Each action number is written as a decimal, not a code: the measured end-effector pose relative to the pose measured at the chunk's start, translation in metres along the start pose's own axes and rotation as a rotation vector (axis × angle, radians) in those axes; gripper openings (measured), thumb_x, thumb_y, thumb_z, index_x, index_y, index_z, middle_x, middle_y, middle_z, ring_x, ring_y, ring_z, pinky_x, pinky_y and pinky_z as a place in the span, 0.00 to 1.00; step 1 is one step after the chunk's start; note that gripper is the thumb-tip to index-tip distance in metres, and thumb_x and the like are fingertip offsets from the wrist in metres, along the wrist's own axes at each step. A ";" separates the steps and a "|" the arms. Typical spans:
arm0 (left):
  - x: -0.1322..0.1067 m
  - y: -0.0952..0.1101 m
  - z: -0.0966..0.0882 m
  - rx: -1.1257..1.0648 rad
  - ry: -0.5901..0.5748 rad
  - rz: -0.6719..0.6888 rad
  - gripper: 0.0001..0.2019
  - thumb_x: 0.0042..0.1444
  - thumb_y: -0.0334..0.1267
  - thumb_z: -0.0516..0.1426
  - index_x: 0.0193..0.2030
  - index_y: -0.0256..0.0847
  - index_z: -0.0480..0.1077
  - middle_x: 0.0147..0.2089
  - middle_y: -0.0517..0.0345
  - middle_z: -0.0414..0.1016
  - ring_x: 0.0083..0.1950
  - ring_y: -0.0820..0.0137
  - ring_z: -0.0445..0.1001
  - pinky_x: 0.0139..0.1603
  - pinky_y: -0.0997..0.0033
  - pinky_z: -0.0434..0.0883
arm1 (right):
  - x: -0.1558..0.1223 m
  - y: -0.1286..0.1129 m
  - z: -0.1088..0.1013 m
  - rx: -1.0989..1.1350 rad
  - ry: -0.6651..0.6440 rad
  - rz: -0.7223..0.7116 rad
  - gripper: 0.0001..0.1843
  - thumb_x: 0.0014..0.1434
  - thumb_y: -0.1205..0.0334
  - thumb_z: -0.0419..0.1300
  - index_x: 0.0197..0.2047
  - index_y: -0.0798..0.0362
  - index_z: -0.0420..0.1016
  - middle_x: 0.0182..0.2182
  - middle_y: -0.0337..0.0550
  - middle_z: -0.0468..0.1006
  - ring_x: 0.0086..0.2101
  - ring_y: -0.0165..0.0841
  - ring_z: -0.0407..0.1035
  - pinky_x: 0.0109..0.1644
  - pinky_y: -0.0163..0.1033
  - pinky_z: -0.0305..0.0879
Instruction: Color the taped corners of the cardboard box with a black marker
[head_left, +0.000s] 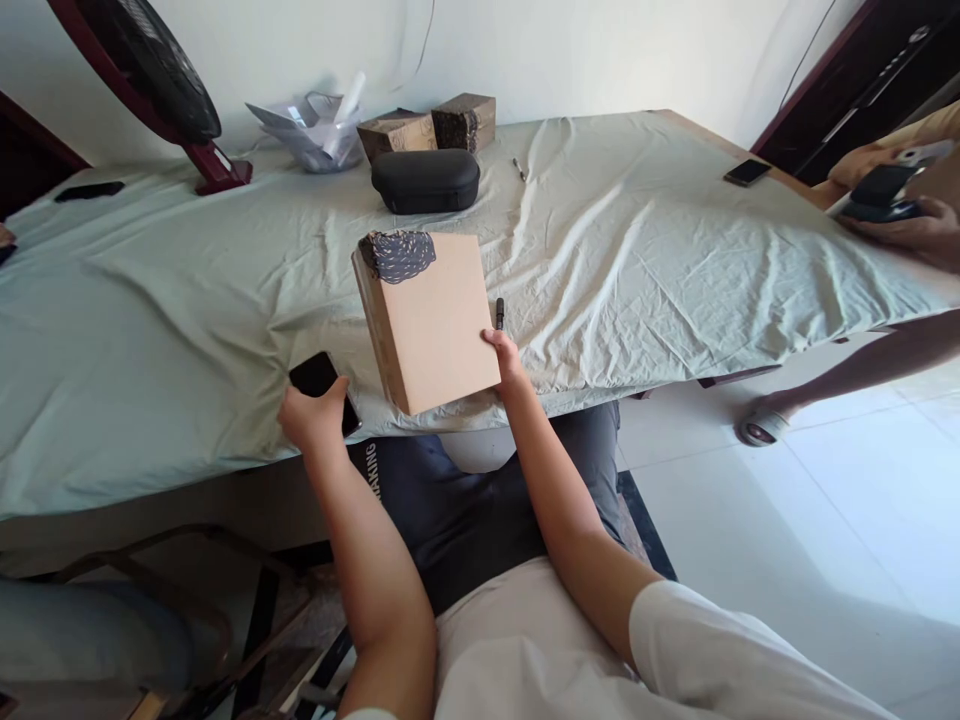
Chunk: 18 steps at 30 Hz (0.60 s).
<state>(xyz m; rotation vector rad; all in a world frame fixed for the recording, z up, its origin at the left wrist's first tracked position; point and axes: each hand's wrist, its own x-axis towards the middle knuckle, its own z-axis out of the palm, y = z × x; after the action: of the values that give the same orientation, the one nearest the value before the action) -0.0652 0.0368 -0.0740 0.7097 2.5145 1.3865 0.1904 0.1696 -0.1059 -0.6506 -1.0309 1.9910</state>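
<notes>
A cardboard box (442, 320) with black scribbled marking on its upper left corner is tilted above the cloth-covered table. My right hand (506, 358) grips its lower right edge, thumb on the front face and the other fingers hidden behind. Just beyond that thumb a black marker pen (500, 313) lies on the cloth. To the left, my left hand (311, 412) is closed around a black smartphone (316, 375) at the table's near edge, with its fingertips mostly out of sight.
Behind the box lies a black zip case (425, 181), with two marked cardboard boxes (469, 118) and a plastic basket (315, 140) near the wall. A fan (225, 172) stands at the back left. Another person's hands (900, 215) hold a dark object at the right, near a phone (748, 172).
</notes>
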 end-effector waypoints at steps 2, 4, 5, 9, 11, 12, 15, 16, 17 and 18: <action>0.009 -0.009 0.004 0.074 0.024 -0.041 0.29 0.37 0.47 0.73 0.36 0.48 0.58 0.51 0.28 0.76 0.70 0.18 0.67 0.70 0.14 0.57 | 0.000 0.000 0.000 0.020 0.029 -0.026 0.42 0.41 0.36 0.67 0.57 0.48 0.74 0.47 0.51 0.86 0.56 0.55 0.79 0.50 0.53 0.82; 0.019 -0.013 0.011 0.116 0.021 -0.024 0.30 0.38 0.48 0.73 0.37 0.48 0.56 0.55 0.26 0.76 0.70 0.20 0.66 0.69 0.14 0.56 | 0.000 0.001 -0.001 0.013 0.043 -0.028 0.43 0.41 0.34 0.67 0.57 0.47 0.74 0.47 0.51 0.86 0.57 0.55 0.78 0.51 0.53 0.81; 0.024 -0.012 0.015 0.129 0.014 -0.002 0.31 0.39 0.48 0.73 0.38 0.47 0.56 0.57 0.26 0.76 0.71 0.22 0.65 0.70 0.15 0.56 | 0.000 0.001 -0.001 0.007 0.049 -0.027 0.43 0.41 0.33 0.67 0.56 0.47 0.73 0.47 0.51 0.86 0.57 0.55 0.78 0.51 0.54 0.81; 0.040 -0.007 0.032 0.184 -0.032 0.090 0.29 0.43 0.47 0.75 0.39 0.44 0.59 0.63 0.24 0.74 0.76 0.26 0.56 0.74 0.19 0.45 | -0.001 0.003 -0.004 0.019 0.058 -0.033 0.44 0.42 0.31 0.69 0.58 0.46 0.73 0.48 0.49 0.85 0.56 0.53 0.79 0.51 0.53 0.81; 0.042 -0.003 0.035 0.228 -0.059 0.111 0.27 0.47 0.48 0.74 0.38 0.42 0.61 0.64 0.22 0.73 0.77 0.24 0.53 0.73 0.15 0.38 | -0.001 0.004 -0.005 0.048 0.051 -0.037 0.44 0.44 0.32 0.70 0.59 0.46 0.73 0.48 0.47 0.85 0.55 0.52 0.79 0.51 0.52 0.81; 0.040 -0.002 0.034 0.247 -0.074 0.116 0.26 0.48 0.49 0.74 0.37 0.41 0.63 0.65 0.21 0.73 0.77 0.21 0.53 0.71 0.14 0.36 | -0.001 0.005 -0.006 0.065 0.053 -0.037 0.43 0.45 0.33 0.70 0.60 0.46 0.73 0.48 0.47 0.86 0.55 0.51 0.80 0.52 0.52 0.81; 0.029 0.004 0.015 0.282 -0.103 0.130 0.24 0.53 0.52 0.73 0.42 0.36 0.72 0.71 0.22 0.72 0.77 0.20 0.54 0.70 0.11 0.38 | -0.003 0.007 -0.008 0.106 0.105 -0.007 0.38 0.51 0.36 0.70 0.59 0.48 0.76 0.47 0.47 0.87 0.53 0.51 0.81 0.51 0.51 0.81; 0.025 0.007 0.005 0.289 -0.099 0.141 0.25 0.55 0.53 0.72 0.48 0.35 0.75 0.72 0.24 0.72 0.77 0.22 0.55 0.70 0.11 0.41 | -0.003 0.007 -0.008 0.117 0.129 0.006 0.35 0.53 0.36 0.69 0.57 0.49 0.77 0.46 0.48 0.88 0.52 0.51 0.82 0.51 0.51 0.82; 0.020 0.011 -0.006 0.299 -0.067 0.160 0.27 0.57 0.54 0.70 0.53 0.35 0.77 0.73 0.28 0.73 0.77 0.24 0.57 0.70 0.12 0.45 | -0.004 0.008 -0.009 0.129 0.150 0.013 0.33 0.55 0.37 0.68 0.56 0.50 0.77 0.44 0.49 0.88 0.52 0.51 0.82 0.51 0.51 0.82; 0.016 0.015 -0.017 0.304 -0.052 0.201 0.27 0.60 0.54 0.68 0.58 0.36 0.78 0.71 0.32 0.76 0.76 0.28 0.61 0.71 0.14 0.48 | -0.004 0.009 -0.009 0.143 0.166 0.014 0.31 0.56 0.38 0.68 0.54 0.51 0.78 0.43 0.49 0.88 0.51 0.51 0.82 0.51 0.52 0.82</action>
<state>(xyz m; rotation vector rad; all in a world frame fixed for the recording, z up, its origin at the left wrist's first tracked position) -0.0809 0.0382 -0.0513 1.0655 2.7032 1.0305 0.1958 0.1670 -0.1178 -0.7326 -0.7796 1.9659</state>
